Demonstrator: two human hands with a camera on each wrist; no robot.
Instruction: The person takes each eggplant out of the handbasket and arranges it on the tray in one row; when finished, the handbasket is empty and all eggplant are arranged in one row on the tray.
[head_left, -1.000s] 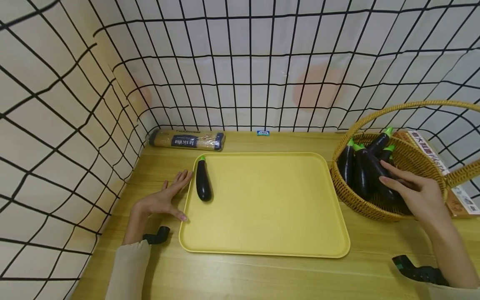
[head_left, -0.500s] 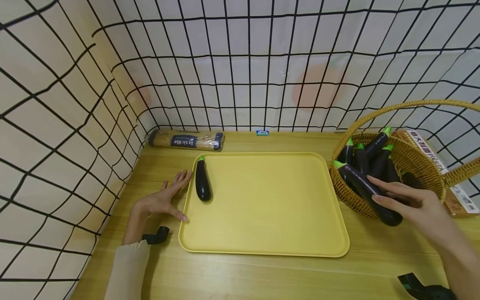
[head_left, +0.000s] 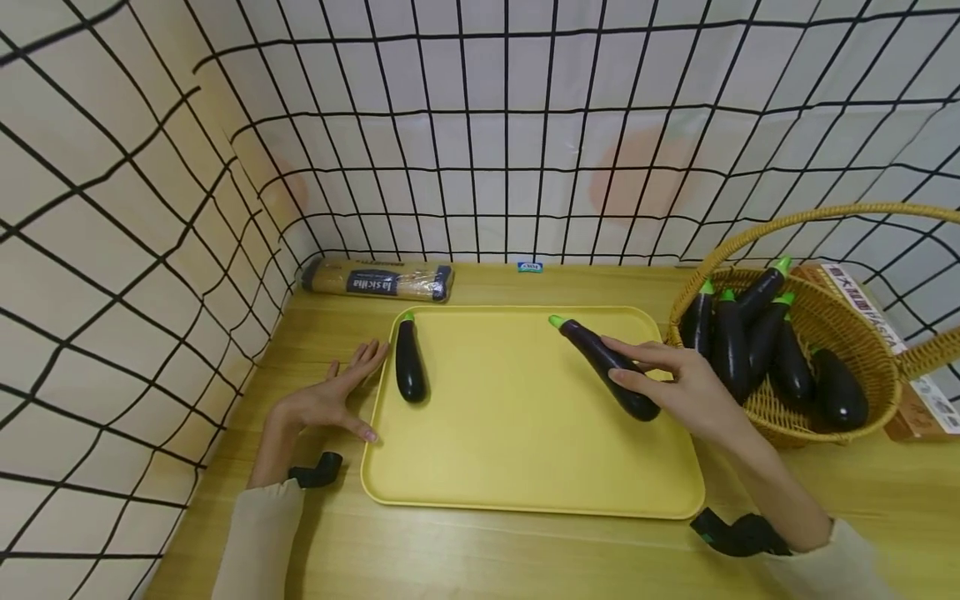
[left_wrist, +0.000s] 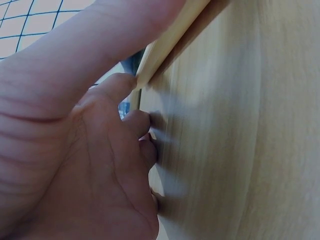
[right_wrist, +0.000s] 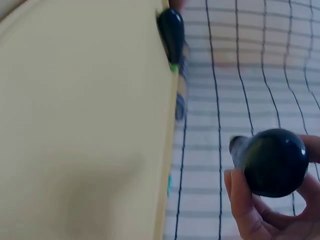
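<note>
My right hand pinches a dark eggplant with a green stem above the right part of the yellow tray. In the right wrist view the held eggplant shows its round end, with fingers on both sides of it. A second eggplant lies along the tray's left side, stem away from me. With fingers spread, my left hand touches the tray's left edge. Up close in the left wrist view, the left hand has its fingertips on the wooden table beside the tray rim.
A wicker basket with a tall handle holds several eggplants on the right. Behind it lies a brown box. A pasta packet and a small blue packet lie at the back, before a black grid.
My right hand has lifted an eggplant out of the basket and carried it left over the tray. The left hand stays at the tray's edge.
</note>
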